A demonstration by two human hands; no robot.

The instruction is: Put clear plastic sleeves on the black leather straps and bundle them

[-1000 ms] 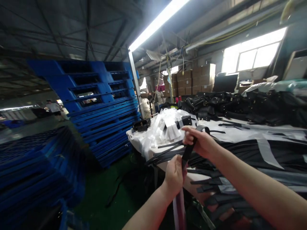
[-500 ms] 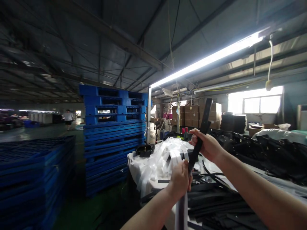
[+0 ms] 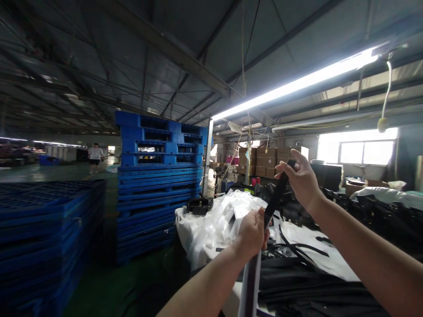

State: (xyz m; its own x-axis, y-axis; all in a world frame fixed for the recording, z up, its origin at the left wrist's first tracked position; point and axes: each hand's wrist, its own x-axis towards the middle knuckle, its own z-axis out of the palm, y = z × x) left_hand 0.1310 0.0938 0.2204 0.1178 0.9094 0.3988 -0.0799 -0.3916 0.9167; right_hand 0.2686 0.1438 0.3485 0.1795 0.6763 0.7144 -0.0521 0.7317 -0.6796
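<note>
My left hand (image 3: 251, 231) is closed around a long black strap (image 3: 276, 194) above the table. Below that fist, the strap's lower part hangs inside a clear plastic sleeve (image 3: 248, 288). At the strap's upper end, my right hand (image 3: 302, 178) pinches the tip between thumb and fingers. The strap slants up to the right between both hands. Beneath them lies a pile of black straps (image 3: 307, 284). A heap of clear plastic sleeves (image 3: 228, 211) is just beyond my left hand.
Stacked blue pallets (image 3: 158, 189) stand left of the table (image 3: 340, 264), with a lower pallet stack (image 3: 49, 237) nearer. A black belt-like coil (image 3: 199, 205) sits at the table's far left corner. Black goods (image 3: 380, 220) are heaped right. A person (image 3: 95, 157) is far off on the left.
My right hand has shifted up along the strap to its tip. A second black piece beside the strap no longer shows. The camera view has turned slightly left.
</note>
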